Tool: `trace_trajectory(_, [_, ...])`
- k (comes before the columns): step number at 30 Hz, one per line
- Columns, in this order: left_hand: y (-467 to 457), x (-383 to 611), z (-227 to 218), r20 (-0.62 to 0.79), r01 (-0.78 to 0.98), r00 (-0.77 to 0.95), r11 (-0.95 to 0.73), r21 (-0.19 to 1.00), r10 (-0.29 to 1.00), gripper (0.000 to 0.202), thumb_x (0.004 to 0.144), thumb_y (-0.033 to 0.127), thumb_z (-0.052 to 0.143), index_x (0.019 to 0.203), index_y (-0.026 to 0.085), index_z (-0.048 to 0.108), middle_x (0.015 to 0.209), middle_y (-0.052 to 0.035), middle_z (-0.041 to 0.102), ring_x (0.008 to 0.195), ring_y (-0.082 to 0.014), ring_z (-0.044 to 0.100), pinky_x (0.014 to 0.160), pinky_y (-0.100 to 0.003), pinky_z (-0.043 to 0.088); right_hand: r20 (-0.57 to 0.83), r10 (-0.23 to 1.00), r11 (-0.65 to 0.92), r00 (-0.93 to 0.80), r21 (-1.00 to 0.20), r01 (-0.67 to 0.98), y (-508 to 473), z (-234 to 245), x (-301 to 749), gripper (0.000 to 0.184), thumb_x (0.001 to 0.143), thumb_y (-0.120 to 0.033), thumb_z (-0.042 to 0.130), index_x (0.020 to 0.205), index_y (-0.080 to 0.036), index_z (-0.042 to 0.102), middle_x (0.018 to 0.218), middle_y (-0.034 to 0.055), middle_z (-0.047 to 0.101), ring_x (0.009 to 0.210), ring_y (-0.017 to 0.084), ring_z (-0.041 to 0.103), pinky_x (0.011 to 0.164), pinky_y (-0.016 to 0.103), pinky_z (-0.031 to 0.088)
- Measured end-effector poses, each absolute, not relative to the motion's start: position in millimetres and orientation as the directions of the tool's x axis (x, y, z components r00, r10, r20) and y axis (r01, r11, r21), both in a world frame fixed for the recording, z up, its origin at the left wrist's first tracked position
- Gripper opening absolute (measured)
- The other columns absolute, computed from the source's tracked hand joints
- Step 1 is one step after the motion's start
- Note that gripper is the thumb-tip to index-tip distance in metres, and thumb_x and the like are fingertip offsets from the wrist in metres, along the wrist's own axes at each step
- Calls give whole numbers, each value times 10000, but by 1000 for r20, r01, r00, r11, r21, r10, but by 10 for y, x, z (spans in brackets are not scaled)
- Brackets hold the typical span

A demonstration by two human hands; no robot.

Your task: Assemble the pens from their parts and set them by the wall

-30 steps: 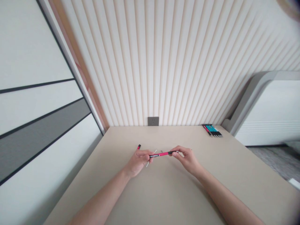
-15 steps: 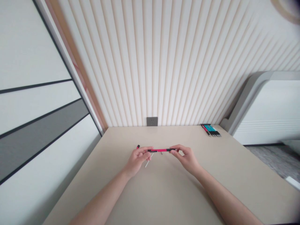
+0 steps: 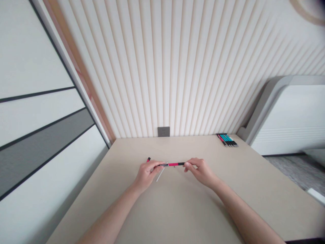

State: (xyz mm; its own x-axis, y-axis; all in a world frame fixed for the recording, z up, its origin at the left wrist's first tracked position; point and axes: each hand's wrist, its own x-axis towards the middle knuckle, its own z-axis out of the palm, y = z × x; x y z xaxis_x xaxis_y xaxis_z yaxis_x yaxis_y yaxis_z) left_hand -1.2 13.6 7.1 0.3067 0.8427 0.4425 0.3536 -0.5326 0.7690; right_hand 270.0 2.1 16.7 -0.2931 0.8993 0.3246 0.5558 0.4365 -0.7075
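My left hand [image 3: 147,174] and my right hand [image 3: 200,170] both pinch a slim pink and black mechanical pencil barrel [image 3: 171,164], one at each end, just above the beige table [image 3: 177,210]. A thin white rod [image 3: 160,175] lies below the left fingers, partly hidden by them. Beyond the left hand sits a small red and black cap [image 3: 148,159]. A tiny grey piece [image 3: 174,166] shows just under the barrel, too small to identify.
Several pink and teal pens [image 3: 227,140] lie in a row at the table's far right edge. A grey wall socket [image 3: 163,131] is set in the slatted wall behind. White panelling runs along the left side, and a white cabinet [image 3: 286,118] stands at right.
The barrel has swung from slightly tilted to nearly level, still held in both hands. The whole scene has shifted slightly in view as my head moved.
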Motion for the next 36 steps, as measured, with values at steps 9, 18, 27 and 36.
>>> trace_trajectory(9, [177, -17, 17, 366, 367, 272, -447, 816, 890, 216, 882, 327, 601, 1000, 207, 735, 834, -51, 750, 679, -165, 634, 650, -243, 469, 260, 964, 84, 64, -521, 849, 369, 66, 3599, 265, 859, -340, 507, 893, -203, 731, 839, 81, 737, 773, 242, 665, 682, 324, 457])
trace_trajectory(18, [194, -16, 4, 362, 409, 285, -454, 791, 887, 200, 889, 307, 592, 999, 213, 730, 882, -44, 748, 749, -170, 645, 686, -243, 467, 77, 994, 106, -78, -514, 851, 349, -45, 3777, 195, 777, -313, 633, 904, -221, 748, 823, 65, 731, 727, 218, 660, 648, 301, 452])
trace_trajectory(27, [232, -34, -38, 379, 428, 305, -481, 765, 874, 212, 904, 270, 567, 1047, 211, 712, 954, -49, 735, 835, -178, 653, 770, -272, 493, 56, 998, 48, -23, -510, 859, 370, -39, 3623, 157, 799, -253, 597, 809, -196, 743, 799, 75, 736, 778, 218, 666, 694, 286, 446])
trace_trajectory(36, [240, -66, -74, 384, 400, 253, -457, 794, 888, 233, 909, 297, 574, 1078, 210, 708, 951, -59, 729, 793, -173, 642, 730, -269, 497, 163, 977, 194, -139, -948, 252, 206, 65, 2969, 327, 815, -454, 644, 970, -171, 699, 803, 49, 711, 718, 172, 628, 624, 271, 465])
